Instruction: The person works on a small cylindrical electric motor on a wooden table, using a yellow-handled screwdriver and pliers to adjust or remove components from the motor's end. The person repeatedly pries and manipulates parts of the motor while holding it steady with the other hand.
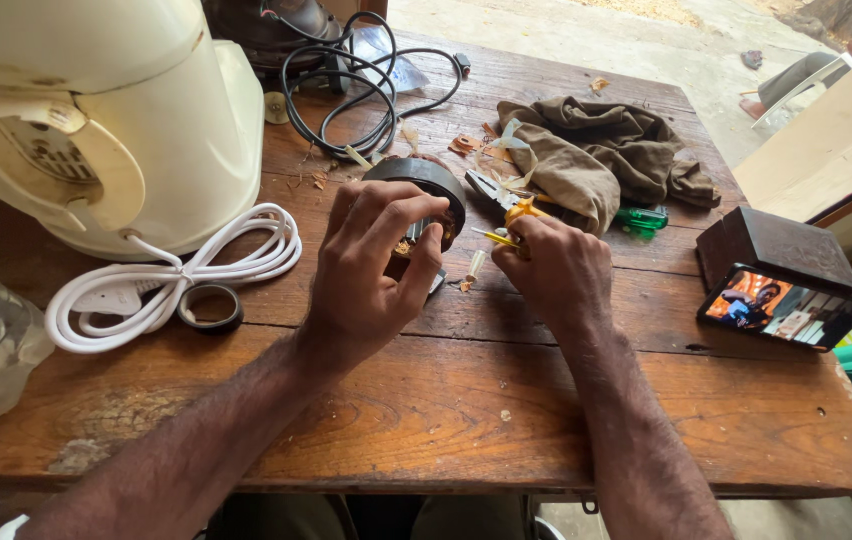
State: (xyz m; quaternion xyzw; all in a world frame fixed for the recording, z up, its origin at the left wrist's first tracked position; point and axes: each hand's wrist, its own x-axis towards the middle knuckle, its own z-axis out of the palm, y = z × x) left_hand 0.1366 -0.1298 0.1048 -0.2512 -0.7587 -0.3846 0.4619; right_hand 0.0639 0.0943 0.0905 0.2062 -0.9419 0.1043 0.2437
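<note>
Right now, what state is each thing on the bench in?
Left hand: gripping the round dark motor part, which is tilted on edge.
Right hand: closed on a yellow-handled tool.
White cord: coiled, tied, attached to the cream appliance.
Black cable: loosely looped.
Tape roll: lying flat.
Brown cloth: crumpled.
Phone: screen lit, propped against the dark box.
Green screwdriver: lying flat, partly under the cloth.
</note>
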